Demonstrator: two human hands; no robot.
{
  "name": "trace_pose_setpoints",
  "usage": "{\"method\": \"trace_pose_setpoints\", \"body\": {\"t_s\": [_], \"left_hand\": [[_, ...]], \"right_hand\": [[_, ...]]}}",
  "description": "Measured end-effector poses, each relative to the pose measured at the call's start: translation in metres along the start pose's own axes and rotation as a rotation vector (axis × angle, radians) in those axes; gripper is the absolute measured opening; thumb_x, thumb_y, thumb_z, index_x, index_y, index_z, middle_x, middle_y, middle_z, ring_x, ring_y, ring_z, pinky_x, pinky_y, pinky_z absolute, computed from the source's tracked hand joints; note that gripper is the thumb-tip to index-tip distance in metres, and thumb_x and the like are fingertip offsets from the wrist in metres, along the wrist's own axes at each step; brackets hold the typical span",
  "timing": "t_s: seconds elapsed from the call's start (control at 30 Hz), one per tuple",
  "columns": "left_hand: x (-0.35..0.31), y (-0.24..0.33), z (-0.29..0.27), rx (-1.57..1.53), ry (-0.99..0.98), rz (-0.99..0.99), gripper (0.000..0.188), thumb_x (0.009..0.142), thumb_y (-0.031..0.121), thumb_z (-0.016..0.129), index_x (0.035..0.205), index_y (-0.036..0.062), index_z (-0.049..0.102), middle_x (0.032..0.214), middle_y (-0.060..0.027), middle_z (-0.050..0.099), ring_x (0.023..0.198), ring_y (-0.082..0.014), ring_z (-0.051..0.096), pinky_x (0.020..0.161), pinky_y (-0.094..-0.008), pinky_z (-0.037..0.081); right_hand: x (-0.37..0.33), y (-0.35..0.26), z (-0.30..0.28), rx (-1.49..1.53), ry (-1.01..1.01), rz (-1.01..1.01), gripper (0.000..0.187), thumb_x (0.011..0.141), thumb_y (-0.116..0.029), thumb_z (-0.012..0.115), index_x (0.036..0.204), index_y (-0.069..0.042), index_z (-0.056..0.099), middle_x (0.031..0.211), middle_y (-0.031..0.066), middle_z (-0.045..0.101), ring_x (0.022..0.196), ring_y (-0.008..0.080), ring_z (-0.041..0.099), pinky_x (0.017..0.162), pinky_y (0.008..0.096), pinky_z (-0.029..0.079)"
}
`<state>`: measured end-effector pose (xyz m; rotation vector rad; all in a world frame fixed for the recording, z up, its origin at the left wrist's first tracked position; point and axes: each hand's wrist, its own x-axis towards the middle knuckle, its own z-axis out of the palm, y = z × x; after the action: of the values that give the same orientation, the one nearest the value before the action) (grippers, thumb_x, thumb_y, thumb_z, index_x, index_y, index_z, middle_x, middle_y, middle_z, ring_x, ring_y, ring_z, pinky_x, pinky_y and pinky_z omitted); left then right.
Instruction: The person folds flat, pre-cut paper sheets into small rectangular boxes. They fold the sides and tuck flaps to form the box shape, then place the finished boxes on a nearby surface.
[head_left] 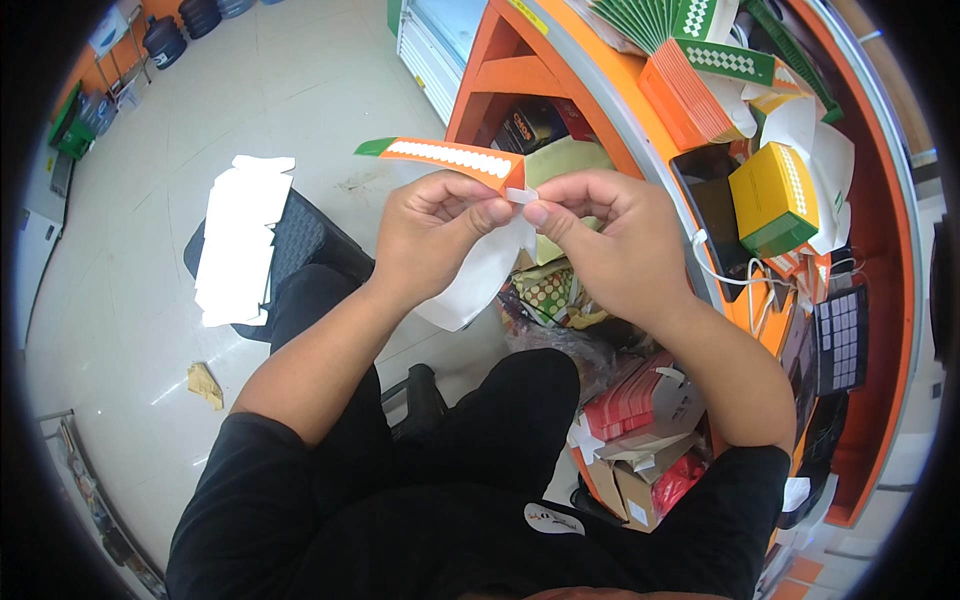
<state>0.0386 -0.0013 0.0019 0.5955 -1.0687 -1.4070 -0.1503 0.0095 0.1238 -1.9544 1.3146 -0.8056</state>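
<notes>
Between my two hands is a partly folded paperboard food box [450, 158], orange and green with a white pattern on the outside and plain white inside. My left hand [430, 225] pinches its orange side near a corner, fingers closed. At that same corner my right hand [615, 235] grips a small white tab of the box between thumb and fingertips. A wide white panel of the box hangs below my left hand. To the left, a stack of flat white box blanks [240, 240] lies on a dark woven-textured stool [315, 240].
On the orange counter [680, 175] at right are nested orange and green boxes [690, 90], a yellow and green box [775, 200], a white cable [725, 275] and a keypad [842, 340]. Below sit bags and red cartons [630, 400]. Crumpled paper [205, 385] lies on the floor.
</notes>
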Motion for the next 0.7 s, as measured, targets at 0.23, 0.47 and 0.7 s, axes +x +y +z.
{"method": "trace_pose_setpoints", "body": {"t_s": [0.23,0.47,0.7], "left_hand": [[0.0022,0.0034,-0.0006,-0.023,-0.019,-0.028,0.027,0.100,0.016,0.077,0.119,-0.0018,0.069,0.111,-0.0118,0.077,0.103,-0.0180,0.075,0.093,-0.0331,0.061],[0.0036,0.0010,-0.0028,-0.013,-0.050,-0.008,0.036,0.097,0.021,0.081,0.123,-0.0008,0.068,0.109,-0.0093,0.076,0.104,-0.0157,0.073,0.093,-0.0308,0.059],[-0.0005,-0.0020,0.0032,-0.068,-0.016,-0.005,0.038,0.097,0.023,0.081,0.124,-0.0008,0.067,0.111,-0.0085,0.076,0.105,-0.0151,0.072,0.094,-0.0313,0.058]], "right_hand": [[0.0000,0.0034,-0.0002,-0.013,-0.014,-0.052,0.019,0.097,-0.012,0.079,0.106,0.004,0.075,0.097,0.0075,0.076,0.088,0.0111,0.070,0.079,0.0277,0.055],[0.0011,0.0030,-0.0022,0.087,-0.053,-0.012,0.018,0.097,-0.009,0.078,0.105,0.006,0.076,0.103,0.0076,0.073,0.090,0.0115,0.068,0.082,0.0283,0.055],[0.0006,0.0023,0.0010,0.106,-0.029,-0.044,0.021,0.094,-0.014,0.078,0.104,0.004,0.077,0.101,0.0132,0.075,0.092,0.0204,0.073,0.085,0.0326,0.058]]}}
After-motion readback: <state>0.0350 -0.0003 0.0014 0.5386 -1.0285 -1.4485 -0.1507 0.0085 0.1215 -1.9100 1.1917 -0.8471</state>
